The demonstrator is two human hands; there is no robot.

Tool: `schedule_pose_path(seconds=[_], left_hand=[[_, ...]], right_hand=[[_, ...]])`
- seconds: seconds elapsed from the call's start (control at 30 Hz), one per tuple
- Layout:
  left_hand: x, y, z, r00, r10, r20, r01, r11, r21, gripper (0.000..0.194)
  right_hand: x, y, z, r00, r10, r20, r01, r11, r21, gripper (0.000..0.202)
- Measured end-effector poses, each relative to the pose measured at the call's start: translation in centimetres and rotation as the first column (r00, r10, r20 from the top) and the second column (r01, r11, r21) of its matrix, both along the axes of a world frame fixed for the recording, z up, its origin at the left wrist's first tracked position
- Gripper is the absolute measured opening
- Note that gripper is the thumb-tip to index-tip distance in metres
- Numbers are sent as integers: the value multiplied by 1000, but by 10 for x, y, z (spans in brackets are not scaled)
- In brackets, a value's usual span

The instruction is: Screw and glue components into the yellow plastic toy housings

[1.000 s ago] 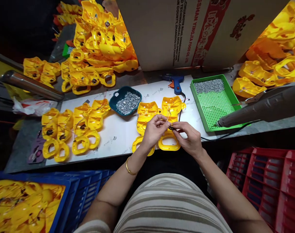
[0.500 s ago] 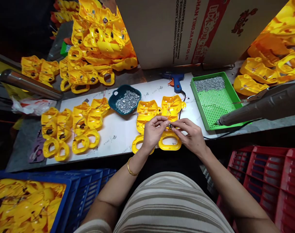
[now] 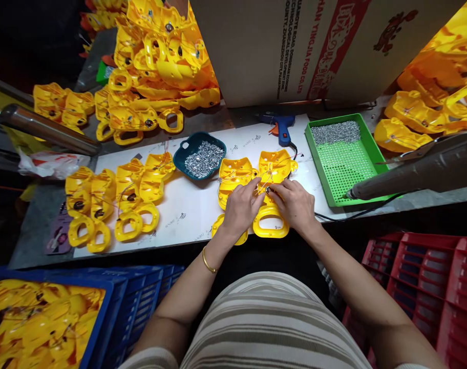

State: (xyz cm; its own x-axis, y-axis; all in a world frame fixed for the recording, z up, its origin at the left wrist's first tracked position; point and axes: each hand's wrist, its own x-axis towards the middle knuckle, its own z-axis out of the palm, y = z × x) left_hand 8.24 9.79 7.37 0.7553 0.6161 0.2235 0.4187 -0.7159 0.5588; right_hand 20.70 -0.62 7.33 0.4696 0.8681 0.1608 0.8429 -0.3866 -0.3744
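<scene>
Two yellow shells with thin wires lie side by side on the white sheet, each with a looped handle at the front; the right shell (image 3: 274,163) is under my fingertips. My right hand (image 3: 294,201) is closed on a small dark round part (image 3: 268,189) at the lower half of that shell. Beside it, my left hand (image 3: 241,206) has its thumb and index finger apart near the wires, with nothing visible held. The left shell (image 3: 235,171) is partly covered by my left hand.
Screws fill a dark teal bowl (image 3: 179,163) and part of a green tray (image 3: 333,177). A blue glue gun (image 3: 283,130) lies behind the shells. More yellow shells (image 3: 129,184) stand left. A grey-wrapped tool (image 3: 410,171) juts in from the right, beside a carton (image 3: 249,56).
Both hands have come down into the right shell, bringing the small dark part with them. My left thumb and index finger have moved apart from it. The view has shifted slightly.
</scene>
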Motion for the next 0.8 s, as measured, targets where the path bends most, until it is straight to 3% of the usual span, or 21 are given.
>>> schedule_pose_path(seconds=[0.37, 0.53, 0.67, 0.8], left_hand=[[4, -3, 5, 997, 12, -70, -13, 1000, -21, 44], [6, -8, 12, 976, 6, -220, -10, 1000, -18, 43], [7, -14, 20, 942, 47, -331, -59, 998, -28, 46], [9, -15, 21, 931, 54, -361, -72, 997, -36, 63]], right_hand=[[-2, 4, 5, 1000, -3, -2, 3, 996, -89, 26], [-6, 2, 7, 1000, -4, 27, 7, 993, -116, 24], [-9, -3, 1, 999, -19, 35, 22, 997, -71, 25], [-8, -6, -7, 998, -23, 58, 22, 1000, 17, 25]])
